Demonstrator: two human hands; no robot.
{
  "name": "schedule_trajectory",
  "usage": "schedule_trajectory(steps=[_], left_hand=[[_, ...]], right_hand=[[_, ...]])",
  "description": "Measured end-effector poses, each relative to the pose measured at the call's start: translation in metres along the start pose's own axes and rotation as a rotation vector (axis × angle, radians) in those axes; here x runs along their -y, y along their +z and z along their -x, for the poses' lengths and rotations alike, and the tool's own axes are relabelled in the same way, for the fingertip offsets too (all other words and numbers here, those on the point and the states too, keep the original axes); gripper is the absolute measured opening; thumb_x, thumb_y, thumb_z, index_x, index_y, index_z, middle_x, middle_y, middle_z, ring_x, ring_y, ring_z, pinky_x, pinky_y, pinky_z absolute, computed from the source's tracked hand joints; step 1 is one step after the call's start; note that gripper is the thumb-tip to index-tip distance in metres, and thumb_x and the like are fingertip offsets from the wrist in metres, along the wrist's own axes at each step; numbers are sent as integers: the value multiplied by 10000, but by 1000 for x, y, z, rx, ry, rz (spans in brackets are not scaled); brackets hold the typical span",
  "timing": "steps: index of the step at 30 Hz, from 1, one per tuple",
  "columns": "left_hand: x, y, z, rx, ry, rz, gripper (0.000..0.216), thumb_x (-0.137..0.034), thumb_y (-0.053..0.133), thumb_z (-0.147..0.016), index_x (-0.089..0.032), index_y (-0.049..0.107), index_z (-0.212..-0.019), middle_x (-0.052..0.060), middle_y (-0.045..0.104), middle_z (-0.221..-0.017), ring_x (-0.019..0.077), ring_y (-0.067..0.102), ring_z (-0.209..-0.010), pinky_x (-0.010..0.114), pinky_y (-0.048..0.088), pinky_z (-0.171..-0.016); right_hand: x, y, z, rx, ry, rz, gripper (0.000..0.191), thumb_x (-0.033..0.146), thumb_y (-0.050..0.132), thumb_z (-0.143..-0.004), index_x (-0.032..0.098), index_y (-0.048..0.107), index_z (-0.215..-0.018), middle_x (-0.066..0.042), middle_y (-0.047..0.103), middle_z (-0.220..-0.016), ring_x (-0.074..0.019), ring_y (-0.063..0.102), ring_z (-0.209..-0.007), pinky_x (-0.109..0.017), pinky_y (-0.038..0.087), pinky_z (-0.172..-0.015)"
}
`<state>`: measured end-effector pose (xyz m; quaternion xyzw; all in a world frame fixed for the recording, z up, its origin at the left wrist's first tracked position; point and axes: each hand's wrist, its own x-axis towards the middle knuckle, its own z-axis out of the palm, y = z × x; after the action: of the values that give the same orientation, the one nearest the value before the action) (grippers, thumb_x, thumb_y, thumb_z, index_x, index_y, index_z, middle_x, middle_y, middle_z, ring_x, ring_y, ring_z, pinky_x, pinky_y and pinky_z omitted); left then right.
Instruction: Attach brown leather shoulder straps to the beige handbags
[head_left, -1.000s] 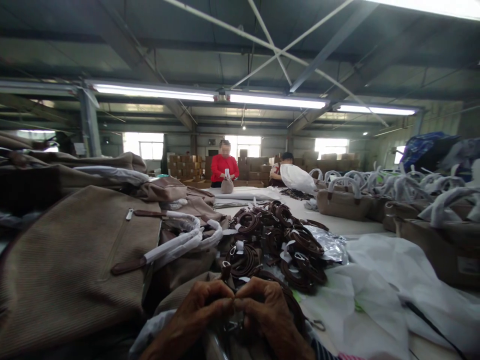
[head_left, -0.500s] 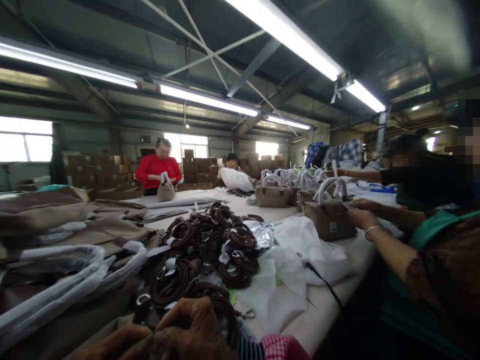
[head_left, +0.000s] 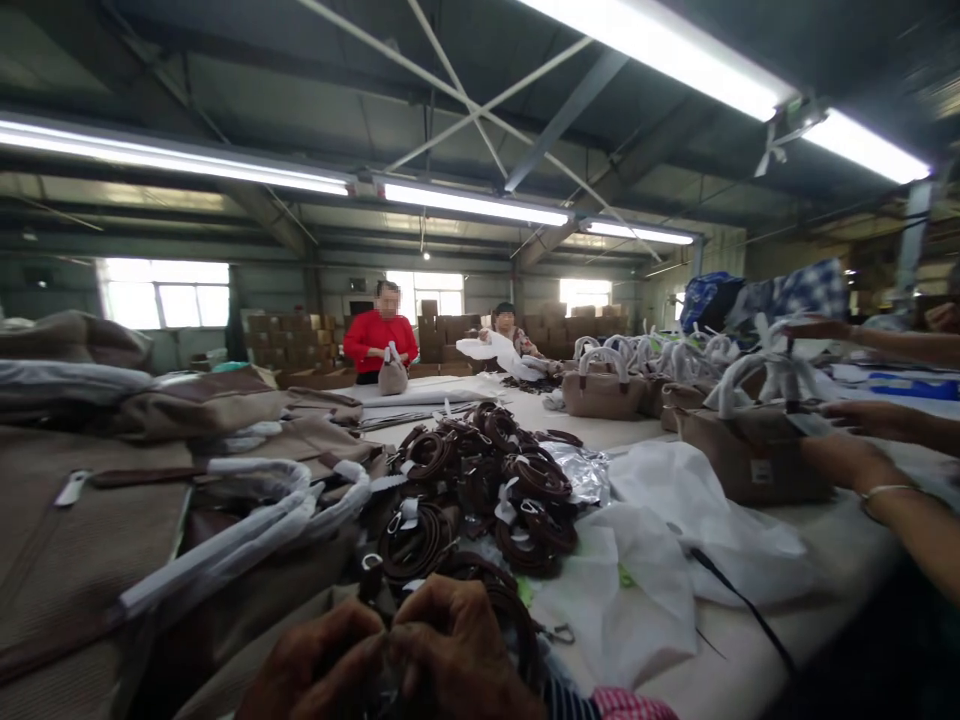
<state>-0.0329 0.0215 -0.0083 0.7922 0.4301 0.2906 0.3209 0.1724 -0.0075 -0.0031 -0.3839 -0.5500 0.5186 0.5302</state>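
Observation:
My left hand [head_left: 315,665] and my right hand [head_left: 461,655] are at the bottom edge, fingertips pinched together on something small and dark that I cannot make out, over a tan bag [head_left: 247,670]. A metal strap clip [head_left: 370,565] stands just above my fingers. Right behind it lies a pile of coiled brown leather straps [head_left: 480,480] with white tags.
Tan handbags with white-wrapped handles [head_left: 225,530] are stacked at left. White dust bags [head_left: 675,540] lie at right. A co-worker's hands [head_left: 855,460] touch a bag [head_left: 750,450] at right. Two people [head_left: 381,335] work at the far table end before stacked cartons [head_left: 285,335].
The view has swung back left after turning right toward the co-worker. My hands stay pinched together low in the frame.

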Motion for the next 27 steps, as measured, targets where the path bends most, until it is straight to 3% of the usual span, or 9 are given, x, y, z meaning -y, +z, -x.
schedule_trajectory(steps=[6,12,20,27], left_hand=[[-18,2,6,-36,5,0,403,-566,576,-963,-219,749,-852,21,752,-843,220,688,-841,288,501,-774],[-24,5,10,-95,7,21,403,-565,592,-950,-206,741,-845,29,737,-829,221,664,-817,299,493,-752],[-24,4,7,-45,-15,55,433,-595,589,-941,-206,757,-854,37,752,-832,231,672,-820,296,495,-739],[-37,-3,11,20,-26,157,397,-578,622,-930,-216,784,-945,40,773,-928,245,698,-924,291,520,-830]], right_hand=[[-5,-1,1,-6,-10,35,113,243,700,-696,146,710,-752,40,571,-507,-109,507,-428,-211,339,-438],[4,-1,5,0,-31,38,127,267,742,-735,142,718,-732,29,597,-536,-105,514,-453,-216,365,-462],[2,0,5,-9,-25,37,113,239,777,-723,136,734,-710,25,606,-532,-105,523,-446,-212,371,-453],[4,-1,6,-5,-58,-15,167,286,811,-750,137,738,-769,26,624,-558,-100,537,-440,-205,378,-445]])
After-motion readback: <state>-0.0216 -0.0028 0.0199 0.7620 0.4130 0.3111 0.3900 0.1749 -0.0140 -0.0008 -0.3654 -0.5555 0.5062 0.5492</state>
